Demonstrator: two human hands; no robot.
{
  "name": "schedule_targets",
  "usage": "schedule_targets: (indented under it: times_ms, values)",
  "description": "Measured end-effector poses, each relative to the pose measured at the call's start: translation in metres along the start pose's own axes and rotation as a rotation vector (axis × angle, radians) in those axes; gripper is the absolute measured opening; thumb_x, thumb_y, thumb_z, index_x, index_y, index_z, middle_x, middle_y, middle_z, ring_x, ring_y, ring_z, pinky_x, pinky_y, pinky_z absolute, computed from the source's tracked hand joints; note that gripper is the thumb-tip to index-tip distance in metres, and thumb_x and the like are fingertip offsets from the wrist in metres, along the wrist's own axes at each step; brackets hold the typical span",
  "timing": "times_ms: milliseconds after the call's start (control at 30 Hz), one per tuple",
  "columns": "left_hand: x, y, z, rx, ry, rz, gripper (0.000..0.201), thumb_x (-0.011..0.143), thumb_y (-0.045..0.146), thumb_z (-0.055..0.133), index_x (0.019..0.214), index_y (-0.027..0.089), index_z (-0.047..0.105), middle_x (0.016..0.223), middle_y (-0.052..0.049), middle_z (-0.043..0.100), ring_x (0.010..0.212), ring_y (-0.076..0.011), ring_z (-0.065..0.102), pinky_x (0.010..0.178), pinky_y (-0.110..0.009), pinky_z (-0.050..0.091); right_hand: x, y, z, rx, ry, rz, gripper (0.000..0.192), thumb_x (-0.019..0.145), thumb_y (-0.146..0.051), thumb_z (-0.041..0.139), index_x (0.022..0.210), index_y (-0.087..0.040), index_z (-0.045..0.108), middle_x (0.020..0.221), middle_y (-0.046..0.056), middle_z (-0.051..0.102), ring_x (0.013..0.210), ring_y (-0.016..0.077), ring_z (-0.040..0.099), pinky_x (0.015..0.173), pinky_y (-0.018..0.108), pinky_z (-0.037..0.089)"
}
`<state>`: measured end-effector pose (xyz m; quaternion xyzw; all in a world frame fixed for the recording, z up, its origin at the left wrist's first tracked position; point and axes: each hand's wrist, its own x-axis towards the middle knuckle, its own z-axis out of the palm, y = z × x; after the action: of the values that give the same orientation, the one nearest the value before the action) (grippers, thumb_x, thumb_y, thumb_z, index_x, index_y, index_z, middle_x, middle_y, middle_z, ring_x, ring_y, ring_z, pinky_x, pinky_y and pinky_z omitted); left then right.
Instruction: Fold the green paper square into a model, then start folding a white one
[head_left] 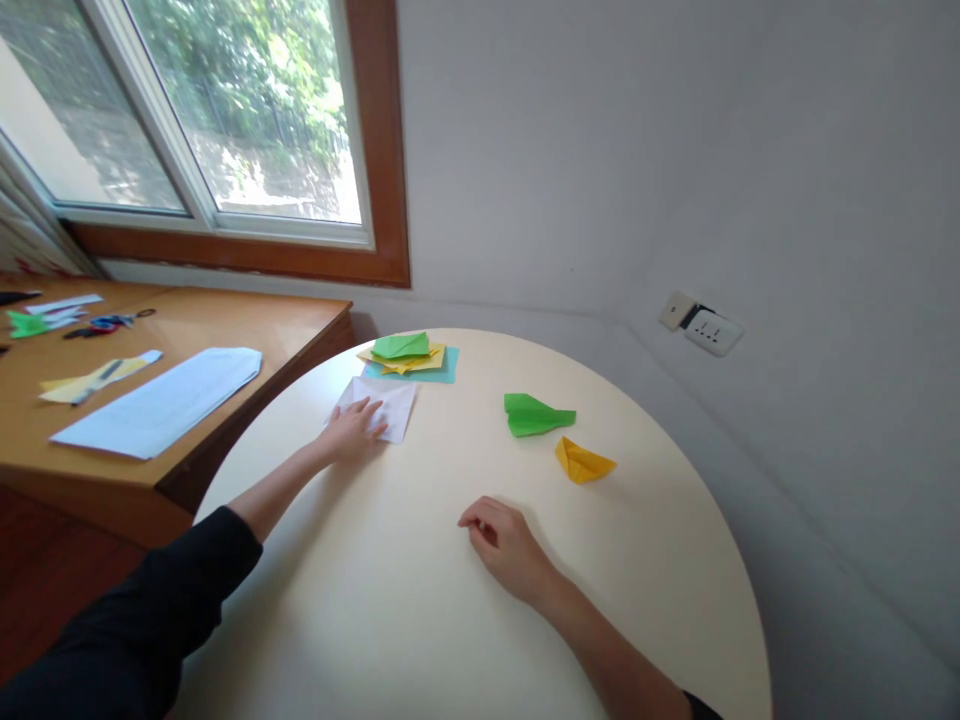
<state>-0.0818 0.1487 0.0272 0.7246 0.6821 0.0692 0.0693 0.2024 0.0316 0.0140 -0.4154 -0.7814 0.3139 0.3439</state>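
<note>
My left hand [352,430] reaches to the far left of the round table [390,580], fingers spread flat on a creased white sheet of paper [399,408]. Right behind that sheet lies a pile with a folded green paper [401,346] on top, yellow papers [367,356] under it and a light blue sheet [450,366] at the bottom. My right hand [506,540] rests near the middle of the table with its fingers curled in, and nothing shows in it. Beyond it are a folded green paper piece [532,415] and a yellow paper boat [583,462].
A wooden desk [300,318] on the left bears a stack of white paper [169,400], a pen on yellow paper [97,380] and scissors [112,322]. A window [247,110] is above it. The wall on the right has a power socket [712,332].
</note>
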Motion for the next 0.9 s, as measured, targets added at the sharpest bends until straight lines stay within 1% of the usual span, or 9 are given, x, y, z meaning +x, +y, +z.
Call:
schedule_targets:
  times_ms: [133,233,267,367,500,600,700,800,900]
  values:
    - [-0.017,0.009,0.011,0.008,-0.062,0.078,0.056,0.085,0.048,0.034,0.135,0.020,0.035,0.144,-0.016,0.030,0.134,-0.0290,0.026,0.105,-0.056,0.016,0.002,0.007,0.000,0.007,0.115,-0.018,0.022,0.072,-0.005,0.043,0.073,-0.018,0.060,0.070,0.002,0.060,0.061,0.0124,0.053,0.056,0.023,0.043]
    - [-0.033,0.024,0.014,0.004,-0.088,0.144,0.055,0.084,0.050,0.038,0.133,0.024,0.038,0.146,-0.013,0.028,0.135,-0.0293,0.023,0.107,-0.053,0.014,0.004,0.009,-0.003,-0.005,0.201,-0.053,0.020,0.074,-0.007,0.043,0.075,-0.018,0.060,0.073,0.003,0.061,0.066,0.0138,0.055,0.059,0.025,0.045]
    - [-0.039,0.030,0.013,0.004,-0.097,0.193,0.055,0.084,0.049,0.040,0.133,0.025,0.039,0.145,-0.014,0.029,0.135,-0.0301,0.023,0.106,-0.054,0.013,0.005,0.009,-0.005,-0.012,0.231,-0.068,0.020,0.075,-0.008,0.043,0.075,-0.019,0.060,0.074,0.003,0.061,0.068,0.0143,0.056,0.061,0.026,0.046]
    - [-0.059,0.050,0.006,-0.043,-0.152,0.335,0.048,0.082,0.047,0.045,0.125,0.026,0.047,0.141,-0.013,0.037,0.131,-0.0306,0.029,0.105,-0.057,0.013,0.006,0.010,-0.008,-0.054,0.315,-0.108,0.020,0.078,-0.009,0.043,0.077,-0.019,0.060,0.079,0.004,0.060,0.076,0.0163,0.057,0.068,0.029,0.048]
    - [-0.079,0.073,-0.003,-0.164,-0.193,0.481,0.029,0.086,0.042,0.043,0.104,0.028,0.060,0.128,-0.007,0.053,0.122,-0.0276,0.043,0.104,-0.060,0.013,0.006,0.010,-0.010,-0.145,0.383,-0.170,0.020,0.081,-0.011,0.044,0.082,-0.021,0.061,0.084,0.005,0.059,0.084,0.0173,0.057,0.077,0.032,0.047]
    - [-0.085,0.083,-0.001,-0.251,-0.185,0.542,0.026,0.088,0.034,0.039,0.097,0.025,0.061,0.115,-0.005,0.061,0.111,-0.0216,0.053,0.106,-0.051,0.020,0.005,0.011,-0.009,-0.224,0.369,-0.178,0.020,0.082,-0.011,0.045,0.085,-0.021,0.062,0.087,0.006,0.058,0.086,0.0177,0.056,0.079,0.033,0.047]
    - [-0.085,0.085,0.007,-0.317,-0.139,0.566,0.022,0.087,0.028,0.040,0.091,0.023,0.062,0.107,-0.005,0.064,0.105,-0.0183,0.055,0.104,-0.041,0.028,0.004,0.014,-0.008,-0.302,0.294,-0.146,0.019,0.081,-0.013,0.049,0.091,-0.021,0.064,0.094,0.007,0.058,0.091,0.0188,0.056,0.081,0.035,0.046]
    - [-0.083,0.082,0.017,-0.365,-0.105,0.564,0.017,0.085,0.025,0.046,0.092,0.023,0.062,0.109,-0.005,0.063,0.108,-0.0183,0.054,0.106,-0.039,0.028,0.004,0.019,-0.006,-0.358,0.208,-0.112,0.021,0.079,-0.017,0.054,0.097,-0.021,0.064,0.103,0.008,0.057,0.098,0.0210,0.055,0.085,0.038,0.045]
    - [-0.083,0.078,0.025,-0.394,-0.090,0.528,0.022,0.081,0.024,0.051,0.101,0.023,0.060,0.117,-0.007,0.058,0.113,-0.0199,0.051,0.107,-0.039,0.028,0.004,0.023,-0.005,-0.393,0.147,-0.085,0.025,0.077,-0.017,0.058,0.101,-0.021,0.063,0.107,0.010,0.057,0.103,0.0232,0.053,0.089,0.041,0.042]
